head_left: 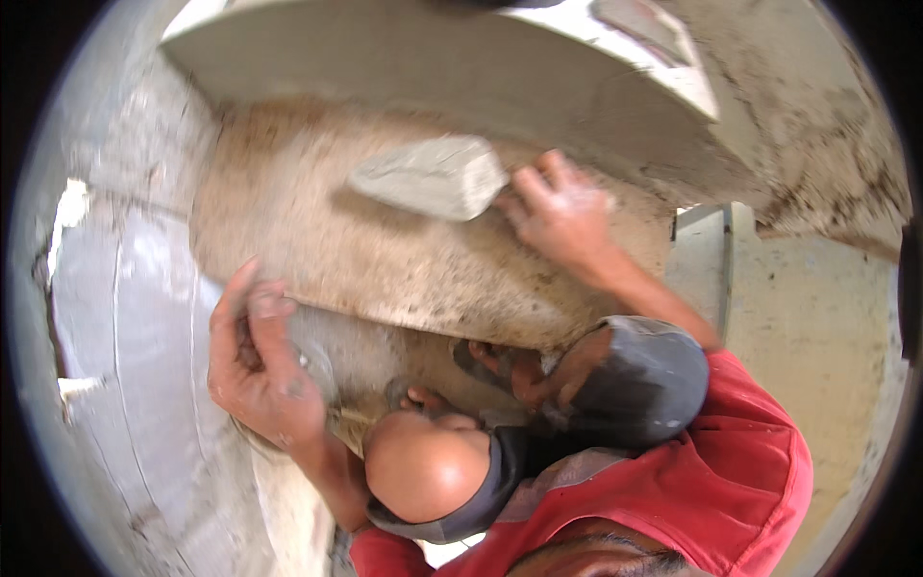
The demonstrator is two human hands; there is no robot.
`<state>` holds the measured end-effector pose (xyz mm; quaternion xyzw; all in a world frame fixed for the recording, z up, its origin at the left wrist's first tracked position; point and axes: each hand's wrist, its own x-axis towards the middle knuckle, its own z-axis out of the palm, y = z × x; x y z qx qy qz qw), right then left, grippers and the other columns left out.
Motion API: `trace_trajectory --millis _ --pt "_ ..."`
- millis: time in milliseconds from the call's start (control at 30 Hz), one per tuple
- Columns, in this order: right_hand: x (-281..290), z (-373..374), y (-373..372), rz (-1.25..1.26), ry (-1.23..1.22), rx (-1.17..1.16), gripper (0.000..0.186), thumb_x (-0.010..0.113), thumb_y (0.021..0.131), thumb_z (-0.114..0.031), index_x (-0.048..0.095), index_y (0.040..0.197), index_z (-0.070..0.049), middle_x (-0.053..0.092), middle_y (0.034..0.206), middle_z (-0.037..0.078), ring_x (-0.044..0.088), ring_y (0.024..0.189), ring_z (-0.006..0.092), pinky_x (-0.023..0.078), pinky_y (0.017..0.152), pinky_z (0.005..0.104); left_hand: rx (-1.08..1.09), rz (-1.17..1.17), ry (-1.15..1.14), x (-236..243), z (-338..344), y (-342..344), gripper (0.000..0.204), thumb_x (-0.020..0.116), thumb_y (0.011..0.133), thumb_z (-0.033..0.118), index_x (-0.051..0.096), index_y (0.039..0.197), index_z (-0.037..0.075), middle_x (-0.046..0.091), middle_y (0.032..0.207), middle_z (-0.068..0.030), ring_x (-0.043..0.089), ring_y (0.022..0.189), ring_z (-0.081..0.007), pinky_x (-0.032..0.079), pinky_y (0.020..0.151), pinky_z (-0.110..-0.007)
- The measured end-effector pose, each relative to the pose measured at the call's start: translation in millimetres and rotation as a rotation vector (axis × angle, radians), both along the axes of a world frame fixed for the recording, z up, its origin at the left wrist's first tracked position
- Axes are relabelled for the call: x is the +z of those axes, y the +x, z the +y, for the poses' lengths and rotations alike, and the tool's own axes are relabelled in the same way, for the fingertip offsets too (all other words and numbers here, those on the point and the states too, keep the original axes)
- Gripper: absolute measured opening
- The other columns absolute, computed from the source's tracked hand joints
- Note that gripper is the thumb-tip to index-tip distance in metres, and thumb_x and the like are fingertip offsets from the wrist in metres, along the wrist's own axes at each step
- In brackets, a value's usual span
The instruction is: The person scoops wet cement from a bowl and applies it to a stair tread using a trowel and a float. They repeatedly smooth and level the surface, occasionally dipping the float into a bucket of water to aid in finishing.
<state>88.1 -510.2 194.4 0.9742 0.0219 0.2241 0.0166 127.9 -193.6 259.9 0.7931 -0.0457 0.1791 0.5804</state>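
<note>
A grey wedge-shaped lump [428,178], with the look of stone or stiff mortar, lies on a stained tan step surface [288,240]. My right hand [562,212] is at the lump's right end, fingers bent and apart; whether the fingertips touch it is unclear. My left hand [264,365] is raised near the step's left front corner, its fingers loosely bent and apart, slightly blurred, with nothing visible in them.
A grey plastered ledge [442,67] rises along the back. Grey wall panels [139,356] stand at the left and a pale yellowish panel [808,385] at the right. My bent knees and sandalled feet [481,361] are below the step's front edge.
</note>
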Motion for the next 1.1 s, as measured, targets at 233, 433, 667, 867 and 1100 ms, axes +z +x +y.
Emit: trace_trajectory --millis 233,433,667,867,1100 --pt "0.0 21.1 -7.0 0.036 0.26 0.02 0.035 0.076 0.094 -0.041 0.068 0.107 -0.01 0.067 0.1 0.02 0.076 0.084 0.037 0.06 0.059 0.0467 -0.707 -0.973 0.42 112.2 -217.9 74.9 0.023 0.066 0.095 0.01 0.076 0.112 -0.003 0.074 0.109 -0.026 0.072 0.101 -0.0418 0.058 0.092 -0.048" --pt "4.0 16.6 -29.6 0.002 0.365 -0.05 0.034 0.079 0.093 -0.041 0.07 0.106 -0.011 0.065 0.1 0.015 0.076 0.085 0.0329 0.058 0.061 0.0457 -0.941 -0.17 1.173 164.4 -350.4 117.3 0.044 0.073 0.083 0.031 0.082 0.114 0.001 0.074 0.128 -0.0236 0.073 0.117 -0.0357 0.057 0.102 -0.045" --pt "10.2 13.5 -33.5 0.123 0.491 -0.078 0.04 0.075 0.096 -0.047 0.071 0.11 -0.009 0.066 0.102 0.016 0.075 0.08 0.0361 0.059 0.062 0.0487 -0.859 -0.274 1.379 176.7 -368.2 128.6 0.076 0.082 0.079 0.063 0.078 0.129 0.006 0.076 0.13 -0.0167 0.072 0.12 -0.034 0.058 0.101 -0.046" --pt "13.2 10.3 -30.8 0.14 0.523 -0.039 0.044 0.075 0.096 -0.048 0.072 0.11 -0.007 0.067 0.104 0.016 0.074 0.077 0.0386 0.06 0.064 0.0497 -0.844 -0.163 1.349 176.1 -378.0 124.6 0.076 0.089 0.073 0.059 0.079 0.126 0.005 0.076 0.128 -0.0182 0.074 0.115 -0.0349 0.058 0.098 -0.046" --pt "9.5 0.9 -36.8 0.146 0.611 -0.041 0.045 0.077 0.095 -0.047 0.072 0.11 -0.005 0.067 0.102 0.017 0.072 0.086 0.0407 0.059 0.072 0.0504 -0.951 0.0 1.388 178.5 -391.1 137.1 0.056 0.083 0.087 0.046 0.077 0.123 0.003 0.077 0.121 -0.0163 0.075 0.104 -0.0307 0.058 0.095 -0.045"
